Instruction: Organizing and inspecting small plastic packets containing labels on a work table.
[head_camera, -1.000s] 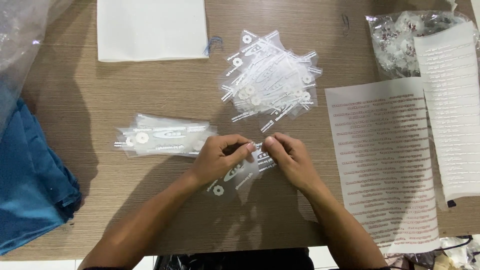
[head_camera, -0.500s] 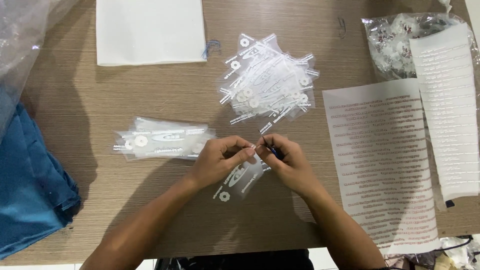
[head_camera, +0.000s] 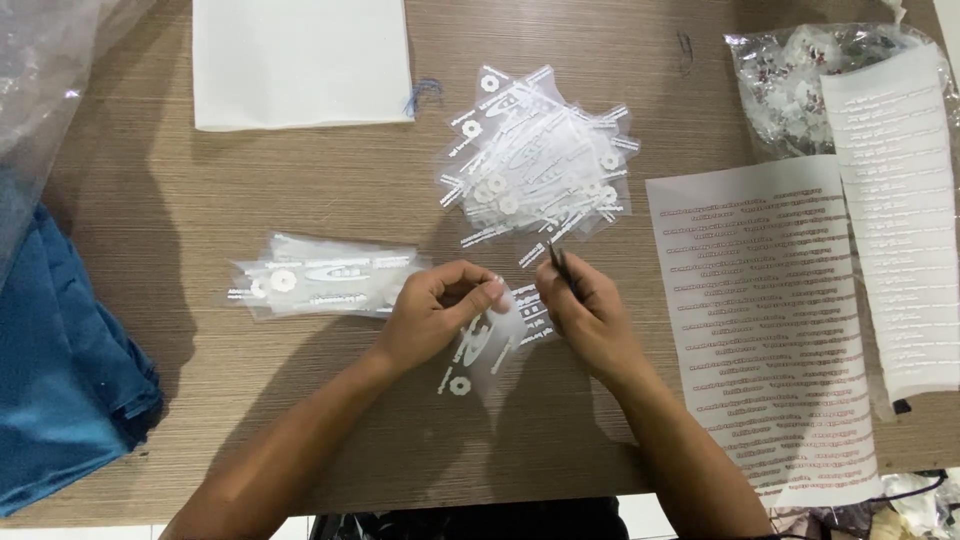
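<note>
My left hand & right hand both pinch one small clear bag at table centre. Right also grips thin dark tweezers. Loose bag pile is just above, neat stack at left.

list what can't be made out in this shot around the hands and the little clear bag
Head view:
- Top of the small clear bag: covered by left hand and right hand.
- Thin dark tool in the right hand: mostly hidden.
- Blue cloth: cut off at the left edge.
</note>
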